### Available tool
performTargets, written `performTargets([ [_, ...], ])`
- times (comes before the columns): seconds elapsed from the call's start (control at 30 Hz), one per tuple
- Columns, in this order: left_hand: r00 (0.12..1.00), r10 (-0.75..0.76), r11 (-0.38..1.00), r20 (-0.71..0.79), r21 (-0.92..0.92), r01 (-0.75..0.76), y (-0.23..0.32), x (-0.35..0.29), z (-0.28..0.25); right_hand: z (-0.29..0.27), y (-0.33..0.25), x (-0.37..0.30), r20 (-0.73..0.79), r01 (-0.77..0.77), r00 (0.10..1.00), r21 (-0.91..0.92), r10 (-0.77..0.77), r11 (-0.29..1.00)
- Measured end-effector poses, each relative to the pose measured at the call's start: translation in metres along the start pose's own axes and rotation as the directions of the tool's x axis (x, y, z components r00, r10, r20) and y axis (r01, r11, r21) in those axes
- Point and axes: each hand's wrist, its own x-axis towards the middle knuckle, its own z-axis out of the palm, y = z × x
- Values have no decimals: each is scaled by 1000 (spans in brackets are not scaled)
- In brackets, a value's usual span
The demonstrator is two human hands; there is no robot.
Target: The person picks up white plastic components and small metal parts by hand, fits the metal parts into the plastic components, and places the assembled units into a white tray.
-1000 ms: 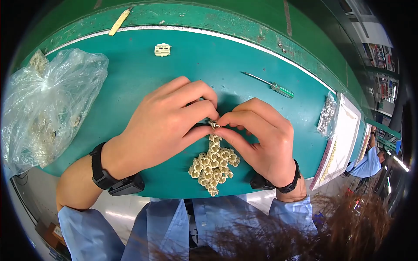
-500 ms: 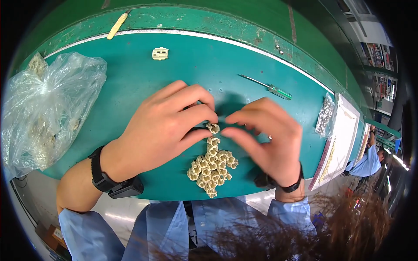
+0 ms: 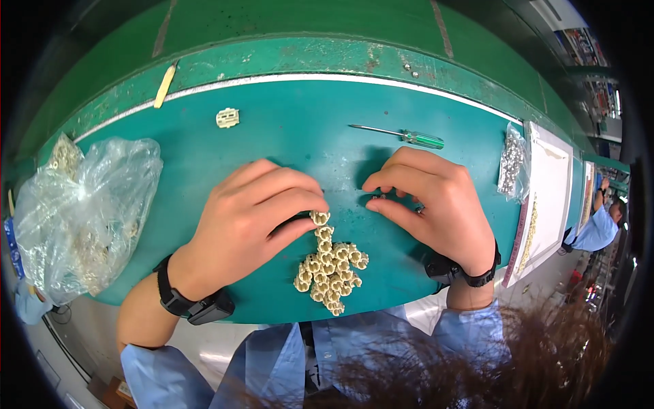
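Observation:
Near the table's middle, my left hand (image 3: 262,215) is closed, with thumb and fingertips pinching a small cream plastic ring-shaped part (image 3: 319,218). That part stands just above the far end of a cluster of similar cream parts (image 3: 325,262); whether it touches the cluster I cannot tell. To the right, my right hand (image 3: 432,201) is curled, with thumb and index tips a little apart. A tiny dark thing shows between its fingers, too small to name. The right hand is apart from the left hand and the cluster.
A green-handled screwdriver (image 3: 419,139) lies beyond my right hand. At the far left sit a cream slotted part (image 3: 227,118), a yellowish tool (image 3: 165,86) and a large clear plastic bag (image 3: 116,204). Rightward are a bag of small metal pieces (image 3: 511,163) and a white tray (image 3: 553,160).
My right hand has drawn away from the ring-shaped part, to the right. My left hand still pinches that part. The whole view has shifted slightly.

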Motion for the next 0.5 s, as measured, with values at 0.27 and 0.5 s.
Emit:
performTargets([
  [0.27,1000,3,999,-24,43,-2,7,3,-1,-1,3,-4,-51,68,996,-14,-68,998],
  [0.5,999,-29,979,22,204,24,18,13,2,2,2,-6,-23,62,998,-64,-63,996],
])
